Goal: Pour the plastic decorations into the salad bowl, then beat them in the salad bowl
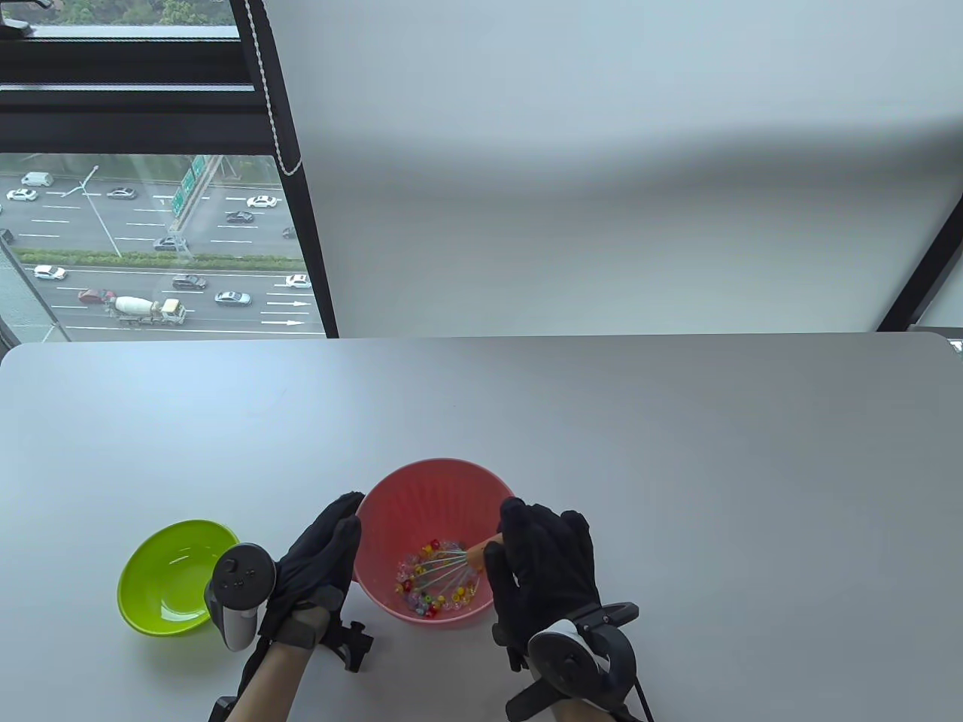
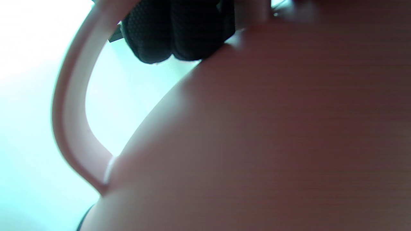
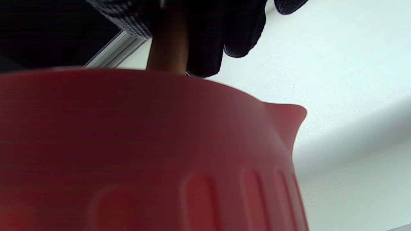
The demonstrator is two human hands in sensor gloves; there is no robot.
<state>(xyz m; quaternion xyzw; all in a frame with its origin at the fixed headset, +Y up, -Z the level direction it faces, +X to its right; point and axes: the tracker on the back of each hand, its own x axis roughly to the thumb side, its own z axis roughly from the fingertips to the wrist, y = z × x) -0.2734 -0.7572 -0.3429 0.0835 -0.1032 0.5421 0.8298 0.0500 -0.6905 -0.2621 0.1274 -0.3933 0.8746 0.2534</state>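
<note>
Plastic decorations (image 1: 434, 583) in pink salad bowl (image 1: 432, 489); whisk (image 1: 451, 569) gripped by right hand (image 1: 545, 568). Left hand (image 1: 320, 560) flat against bowl wall, fingers straight. Risk: beads flung out by hard beating.

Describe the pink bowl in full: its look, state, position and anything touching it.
The pink bowl looks like plastic, round and deep, with vertical ribs low on its outer wall and a loop handle on the side. It stands upright on the white table, right of a green bowl. Colourful beads lie in its bottom, with a wire whisk among them. The left hand rests against its left side; the right hand holds the whisk's wooden handle over the rim.
</note>
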